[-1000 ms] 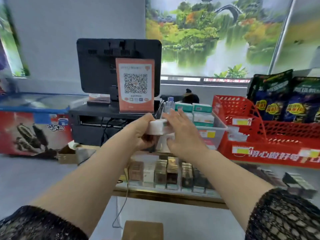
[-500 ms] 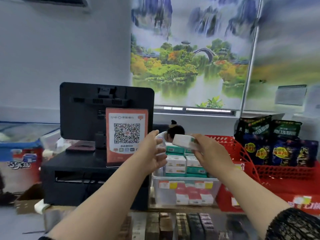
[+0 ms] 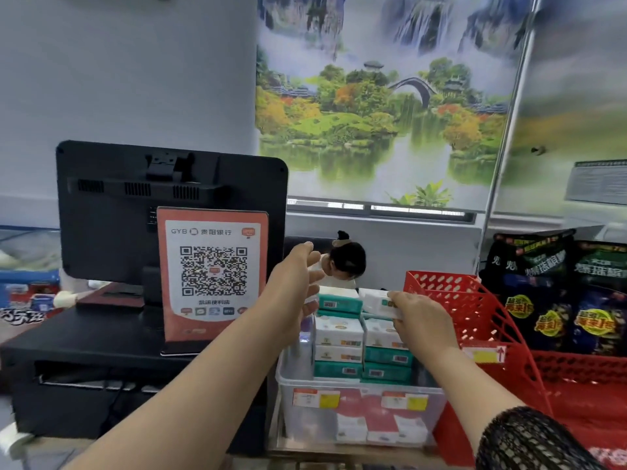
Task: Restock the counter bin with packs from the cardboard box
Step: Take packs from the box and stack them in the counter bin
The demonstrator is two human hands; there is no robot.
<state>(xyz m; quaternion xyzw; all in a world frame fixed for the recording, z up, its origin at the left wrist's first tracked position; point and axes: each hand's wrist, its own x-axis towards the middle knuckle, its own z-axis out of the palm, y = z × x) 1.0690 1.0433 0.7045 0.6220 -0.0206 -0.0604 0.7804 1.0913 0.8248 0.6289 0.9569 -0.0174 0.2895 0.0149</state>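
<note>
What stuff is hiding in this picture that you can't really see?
Head view, the only one:
The cardboard box: nowhere in the frame.
The white pack: its near end is covered by the right hand; print blurred.
The clear bin: its left inside is behind the left hand and forearm.
The price labels on the bin: too small to read.

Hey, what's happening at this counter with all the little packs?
A person is filling the clear counter bin with small packs. Their right hand grips a white pack at the top of the right-hand stack and has not let go of it yet. The left hand is open beside the left stack and holds nothing. White and green stacked packs already rise above the bin's rim, between a QR sign and a red basket.
</note>
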